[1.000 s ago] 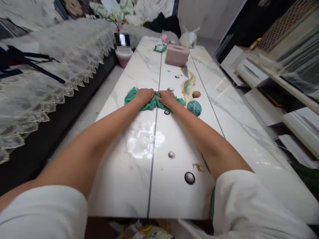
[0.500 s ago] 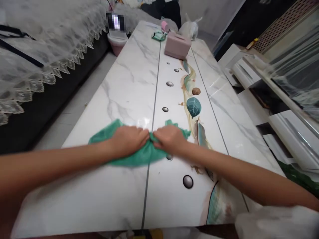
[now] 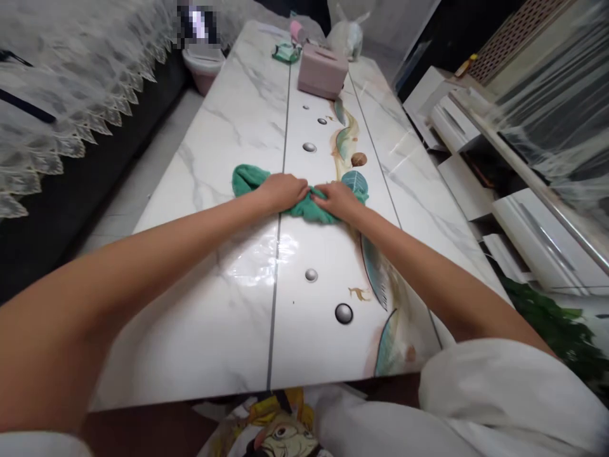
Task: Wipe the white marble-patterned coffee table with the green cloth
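Observation:
A green cloth (image 3: 250, 179) lies bunched on the white marble-patterned table (image 3: 228, 254), around its middle. My left hand (image 3: 284, 190) is closed over the cloth's centre-left part, fingers curled into it. Close beside it, my right hand (image 3: 340, 200) grips the same cloth, its thumb towards the left hand. Both arms reach forward over the tabletop. One end of the cloth sticks out left of my left hand, and a fold hangs below the two hands. Part of the cloth is hidden under my fingers.
Towards the far end stand a pink tissue box (image 3: 322, 71), a green packet (image 3: 286, 52) and a clear plastic bag (image 3: 347, 38). A lace-covered sofa (image 3: 95, 76) runs along the left, with a lidded bin (image 3: 203, 66) beside the table. White cabinets (image 3: 537, 235) and a plant (image 3: 547, 324) are on the right.
Both hands have pushed the green cloth forward and slightly right, away from me along the table. The cloth is more bunched now, and a wet-looking shine shows where it was.

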Action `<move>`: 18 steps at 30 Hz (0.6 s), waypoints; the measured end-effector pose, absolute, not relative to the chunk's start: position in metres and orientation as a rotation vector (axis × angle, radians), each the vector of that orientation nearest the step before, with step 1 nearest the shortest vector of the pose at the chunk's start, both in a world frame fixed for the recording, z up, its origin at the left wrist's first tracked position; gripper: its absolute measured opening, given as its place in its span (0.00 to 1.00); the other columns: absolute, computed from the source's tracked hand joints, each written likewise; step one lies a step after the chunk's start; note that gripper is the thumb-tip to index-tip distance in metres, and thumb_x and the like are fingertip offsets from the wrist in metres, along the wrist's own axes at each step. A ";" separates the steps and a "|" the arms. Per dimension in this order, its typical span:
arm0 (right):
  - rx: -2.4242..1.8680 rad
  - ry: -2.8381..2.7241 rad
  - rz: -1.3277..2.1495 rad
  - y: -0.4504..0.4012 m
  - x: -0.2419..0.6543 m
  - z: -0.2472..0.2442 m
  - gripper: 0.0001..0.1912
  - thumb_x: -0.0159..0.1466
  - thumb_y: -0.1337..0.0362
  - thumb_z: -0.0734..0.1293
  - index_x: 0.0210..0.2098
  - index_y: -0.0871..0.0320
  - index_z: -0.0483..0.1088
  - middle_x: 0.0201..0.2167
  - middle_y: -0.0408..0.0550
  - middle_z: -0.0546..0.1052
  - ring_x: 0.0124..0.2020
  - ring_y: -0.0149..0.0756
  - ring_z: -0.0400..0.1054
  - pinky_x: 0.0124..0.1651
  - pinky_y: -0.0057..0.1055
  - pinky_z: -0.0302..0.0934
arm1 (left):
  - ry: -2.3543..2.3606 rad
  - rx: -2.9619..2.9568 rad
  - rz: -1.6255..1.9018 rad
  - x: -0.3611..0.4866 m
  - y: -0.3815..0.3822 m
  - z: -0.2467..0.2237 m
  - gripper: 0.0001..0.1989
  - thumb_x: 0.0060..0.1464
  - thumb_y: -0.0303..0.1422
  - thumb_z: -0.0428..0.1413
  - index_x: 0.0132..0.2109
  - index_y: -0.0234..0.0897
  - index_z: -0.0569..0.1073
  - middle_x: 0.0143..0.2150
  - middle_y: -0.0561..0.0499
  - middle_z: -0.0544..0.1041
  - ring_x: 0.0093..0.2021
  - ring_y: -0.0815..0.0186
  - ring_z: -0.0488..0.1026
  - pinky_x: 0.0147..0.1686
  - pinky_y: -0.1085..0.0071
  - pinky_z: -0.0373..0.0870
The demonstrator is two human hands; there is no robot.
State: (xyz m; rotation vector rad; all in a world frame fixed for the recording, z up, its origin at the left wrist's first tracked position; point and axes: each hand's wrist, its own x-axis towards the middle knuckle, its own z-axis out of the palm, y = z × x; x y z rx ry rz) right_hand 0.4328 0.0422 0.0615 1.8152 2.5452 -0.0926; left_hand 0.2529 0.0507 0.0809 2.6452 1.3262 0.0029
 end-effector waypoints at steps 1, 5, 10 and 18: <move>1.751 2.561 -0.141 -0.003 0.437 0.060 0.13 0.69 0.59 0.61 0.36 0.58 0.76 0.30 0.48 0.77 0.33 0.38 0.67 0.35 0.30 0.49 | 1.225 2.670 -0.037 0.248 0.013 0.080 0.24 0.72 0.38 0.40 0.57 0.31 0.75 0.48 0.35 0.80 0.51 0.48 0.77 0.48 0.56 0.70; 1.527 2.795 -0.164 -0.189 0.447 0.050 0.11 0.65 0.61 0.64 0.27 0.54 0.70 0.23 0.46 0.73 0.26 0.37 0.63 0.32 0.33 0.47 | 0.925 2.688 -0.150 0.238 -0.136 0.069 0.16 0.67 0.36 0.47 0.45 0.40 0.80 0.35 0.41 0.81 0.37 0.49 0.80 0.29 0.58 0.71; 1.551 2.981 0.144 -0.255 0.469 0.040 0.16 0.69 0.64 0.59 0.25 0.53 0.67 0.21 0.46 0.70 0.25 0.37 0.62 0.32 0.35 0.47 | 0.797 2.742 -0.114 0.265 -0.179 0.060 0.17 0.69 0.38 0.45 0.44 0.45 0.80 0.34 0.44 0.81 0.34 0.53 0.80 0.27 0.58 0.70; 2.060 2.359 0.311 -0.034 0.557 0.054 0.17 0.72 0.56 0.58 0.40 0.60 0.75 0.36 0.58 0.78 0.38 0.44 0.70 0.37 0.33 0.49 | 1.248 2.734 0.146 0.370 0.005 0.071 0.23 0.73 0.37 0.39 0.57 0.28 0.74 0.49 0.35 0.80 0.51 0.50 0.78 0.46 0.58 0.70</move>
